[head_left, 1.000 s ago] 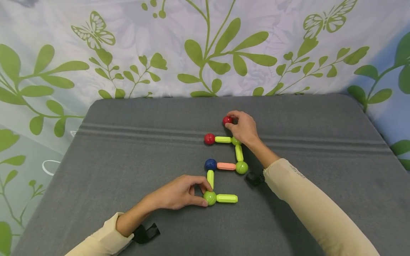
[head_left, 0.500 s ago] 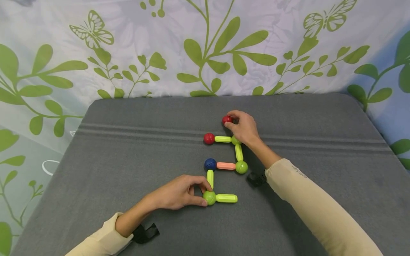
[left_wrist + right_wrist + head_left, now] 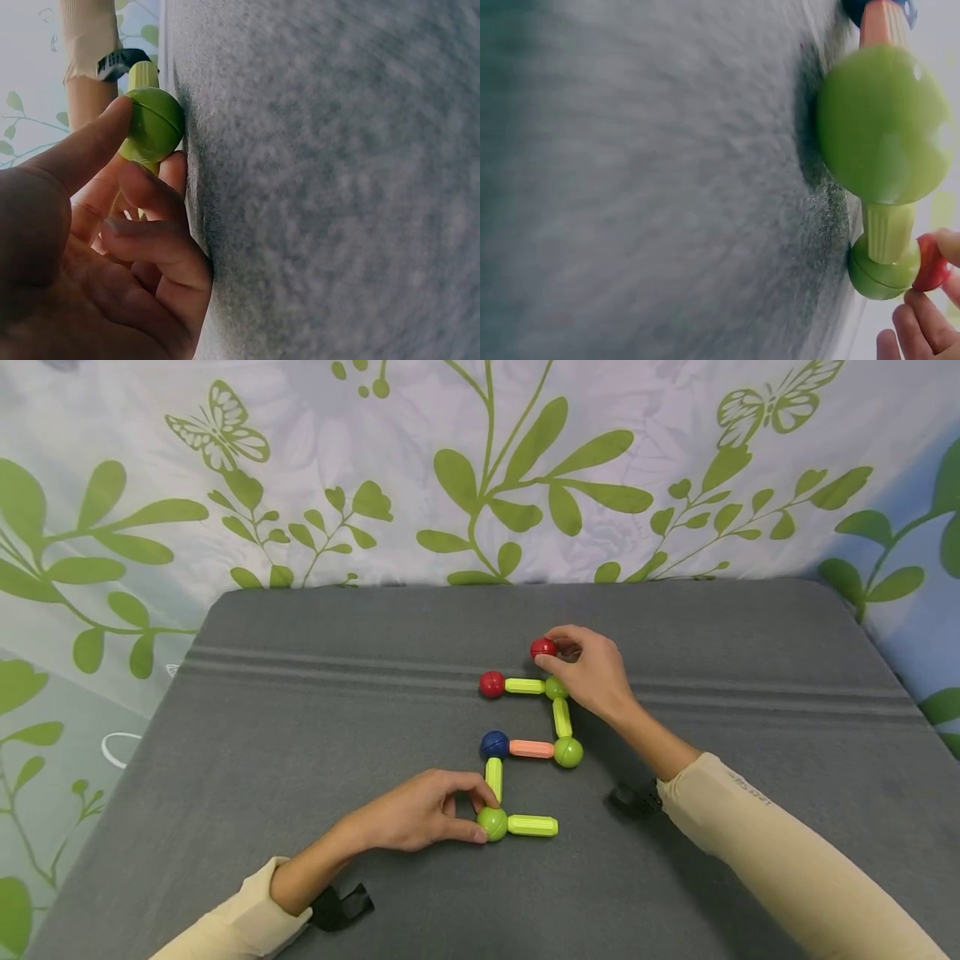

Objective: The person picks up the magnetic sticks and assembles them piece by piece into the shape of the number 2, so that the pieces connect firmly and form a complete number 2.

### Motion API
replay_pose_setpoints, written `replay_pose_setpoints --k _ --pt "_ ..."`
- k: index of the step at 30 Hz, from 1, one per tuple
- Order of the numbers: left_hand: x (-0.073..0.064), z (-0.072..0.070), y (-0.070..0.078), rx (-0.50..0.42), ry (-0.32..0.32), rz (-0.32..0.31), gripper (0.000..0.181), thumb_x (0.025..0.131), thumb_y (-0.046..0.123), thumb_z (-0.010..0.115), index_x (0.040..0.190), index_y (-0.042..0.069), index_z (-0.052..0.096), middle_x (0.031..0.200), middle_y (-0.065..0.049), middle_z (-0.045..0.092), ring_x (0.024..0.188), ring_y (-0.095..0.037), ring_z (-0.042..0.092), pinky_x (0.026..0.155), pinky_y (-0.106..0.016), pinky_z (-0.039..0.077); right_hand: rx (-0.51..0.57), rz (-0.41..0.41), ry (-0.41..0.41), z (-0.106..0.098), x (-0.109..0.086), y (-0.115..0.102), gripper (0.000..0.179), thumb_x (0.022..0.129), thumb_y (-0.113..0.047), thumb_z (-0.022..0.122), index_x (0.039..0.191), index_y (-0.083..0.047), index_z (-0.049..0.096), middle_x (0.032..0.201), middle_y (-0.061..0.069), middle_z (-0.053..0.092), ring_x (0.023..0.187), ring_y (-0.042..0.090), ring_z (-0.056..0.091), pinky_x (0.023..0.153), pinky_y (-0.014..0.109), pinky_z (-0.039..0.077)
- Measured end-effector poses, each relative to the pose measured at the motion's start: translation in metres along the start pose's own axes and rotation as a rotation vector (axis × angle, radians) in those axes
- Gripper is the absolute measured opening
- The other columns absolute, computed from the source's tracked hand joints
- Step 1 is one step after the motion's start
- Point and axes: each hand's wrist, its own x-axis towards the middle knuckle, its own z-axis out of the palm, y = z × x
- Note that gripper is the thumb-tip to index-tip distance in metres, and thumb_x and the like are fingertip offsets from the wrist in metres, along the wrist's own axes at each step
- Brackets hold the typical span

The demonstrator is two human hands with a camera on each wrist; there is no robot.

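Observation:
With thumb and fingers my left hand (image 3: 427, 810) pinches a green ball (image 3: 492, 824), the near corner of a chain of magnetic balls and rods on the grey surface. From it one yellow-green rod (image 3: 533, 826) points right; another leads to a blue ball (image 3: 495, 745). A salmon rod (image 3: 531, 749) links the blue ball to a second green ball (image 3: 568, 752). My right hand (image 3: 592, 668) holds a red ball (image 3: 543, 647) behind the far green ball (image 3: 885, 277); whether the two touch I cannot tell. That far ball is partly covered by the hand.
Another red ball (image 3: 492, 684) ends the chain's far left rod (image 3: 524, 686). A rod (image 3: 562, 717) joins the two right-hand green balls. Behind the grey padded surface (image 3: 300, 710) hangs a leaf-printed cloth (image 3: 315, 460). Black wrist straps show at both cuffs.
My right hand has shifted slightly right and nearer, with the red ball in its fingers. My left hand stays on the near green ball, and the chain keeps its shape.

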Motion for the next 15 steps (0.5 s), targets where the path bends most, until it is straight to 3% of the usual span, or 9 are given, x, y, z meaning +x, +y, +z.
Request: replay_pose_setpoints --k 9,15 --pt "0.0 -0.001 0.001 -0.011 -0.009 -0.007 0.025 0.089 0.02 0.077 0.112 0.017 0.068 0.097 0.008 0.064 0.051 -0.003 0.046 0.051 -0.021 0.039 0.048 -0.082 -0.01 -0.011 -0.027 -0.011 0.029 0.087 -0.014 0.078 0.112 -0.003 0.069 0.103 0.012 0.068 0.095 0.029 0.064 0.086 0.047 0.049" --pt "0.001 -0.001 0.001 -0.022 -0.011 -0.019 0.024 0.088 0.02 0.077 0.111 0.017 0.069 0.097 0.008 0.065 0.051 -0.004 0.046 0.051 -0.021 0.039 0.112 -0.064 -0.043 -0.014 -0.048 -0.023 0.028 0.087 -0.014 0.078 0.112 -0.005 0.069 0.104 0.009 0.068 0.097 0.028 0.064 0.087 0.05 0.048"
